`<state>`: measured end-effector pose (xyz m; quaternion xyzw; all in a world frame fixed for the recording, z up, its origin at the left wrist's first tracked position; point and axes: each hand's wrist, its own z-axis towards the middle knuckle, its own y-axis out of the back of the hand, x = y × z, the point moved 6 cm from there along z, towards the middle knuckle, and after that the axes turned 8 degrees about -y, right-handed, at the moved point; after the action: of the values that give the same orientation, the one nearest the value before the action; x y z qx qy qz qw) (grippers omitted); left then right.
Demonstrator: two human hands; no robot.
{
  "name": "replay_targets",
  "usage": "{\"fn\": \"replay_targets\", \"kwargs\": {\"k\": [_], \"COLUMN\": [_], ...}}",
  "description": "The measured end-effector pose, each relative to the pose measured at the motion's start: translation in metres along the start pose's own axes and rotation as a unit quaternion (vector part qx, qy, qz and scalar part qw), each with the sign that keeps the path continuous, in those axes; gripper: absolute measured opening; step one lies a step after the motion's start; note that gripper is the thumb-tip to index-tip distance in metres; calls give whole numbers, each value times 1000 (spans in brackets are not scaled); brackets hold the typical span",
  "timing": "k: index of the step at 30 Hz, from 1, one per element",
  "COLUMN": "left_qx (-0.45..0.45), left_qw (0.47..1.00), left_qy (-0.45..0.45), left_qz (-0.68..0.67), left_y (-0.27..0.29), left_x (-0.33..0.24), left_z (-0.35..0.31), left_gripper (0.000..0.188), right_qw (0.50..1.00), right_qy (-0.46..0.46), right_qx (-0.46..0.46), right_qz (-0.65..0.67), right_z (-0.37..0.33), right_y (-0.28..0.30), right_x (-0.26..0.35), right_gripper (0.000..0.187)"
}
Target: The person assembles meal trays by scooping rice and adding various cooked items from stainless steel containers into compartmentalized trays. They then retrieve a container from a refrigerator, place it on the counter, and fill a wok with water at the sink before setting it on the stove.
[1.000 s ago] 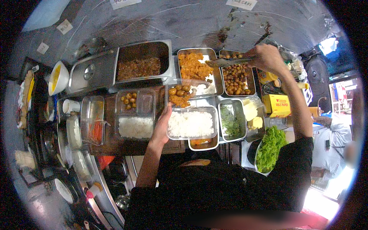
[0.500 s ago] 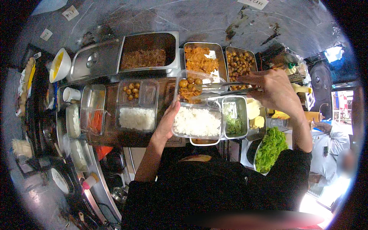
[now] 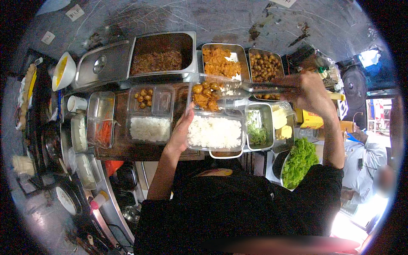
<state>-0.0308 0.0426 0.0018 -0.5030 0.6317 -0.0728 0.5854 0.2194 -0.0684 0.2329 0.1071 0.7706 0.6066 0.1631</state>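
Note:
My left hand (image 3: 182, 132) grips the near-left side of a clear divided takeaway box (image 3: 189, 95), holding it up over the counter. White rice (image 3: 214, 131) fills its near compartment; small brown potato-like balls (image 3: 205, 89) and orange saucy food (image 3: 206, 103) share a far one. My right hand (image 3: 313, 91), smeared by motion, is closed round metal tongs (image 3: 274, 89). Their tips lie at the box's right edge, over the far steel pans. Orange food (image 3: 223, 63) sits in one pan, brown balls (image 3: 266, 66) in another.
A second divided box (image 3: 149, 110) with rice and balls stands on the wooden board (image 3: 121, 121). Shredded meat (image 3: 156, 62) lies in a deep pan beside a lidded one (image 3: 103, 63). Carrot (image 3: 102, 131), shredded greens (image 3: 257, 129) and lettuce (image 3: 301, 163) flank me. Another person (image 3: 361, 165) is at the right.
The tongs have pulled back rightward from the box's far compartment, along with my right hand. My left hand and the box have shifted slightly left.

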Motion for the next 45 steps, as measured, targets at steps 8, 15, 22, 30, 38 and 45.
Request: {"fn": "replay_targets", "kwargs": {"k": [8,15,22,30,38,45], "left_qx": [-33,-54,-64,-65,-43,15], "left_qw": [999,998,998,998,999,999], "left_qy": [22,19,9,-12,5,-1], "left_qz": [-1,3,-4,2,-33,-43], "left_y": [14,14,18,21,10,-4], "left_x": [3,-5,-3,0,-2,-3], "left_z": [-6,-20,-23,-9,-6,-8], "left_gripper": [58,57,57,59,61,56], "right_qw": [978,961,955,945,863,924], "right_qy": [-200,-249,-259,-247,-193,-77], "right_qx": [-33,76,17,-5,103,116], "right_qz": [-54,91,143,216,455,357], "right_z": [87,167,166,112,23,-3], "right_y": [-87,-188,-192,-142,-45,-43], "right_x": [-81,-105,-95,-140,-61,16], "right_gripper": [30,39,41,29,36,34]}}
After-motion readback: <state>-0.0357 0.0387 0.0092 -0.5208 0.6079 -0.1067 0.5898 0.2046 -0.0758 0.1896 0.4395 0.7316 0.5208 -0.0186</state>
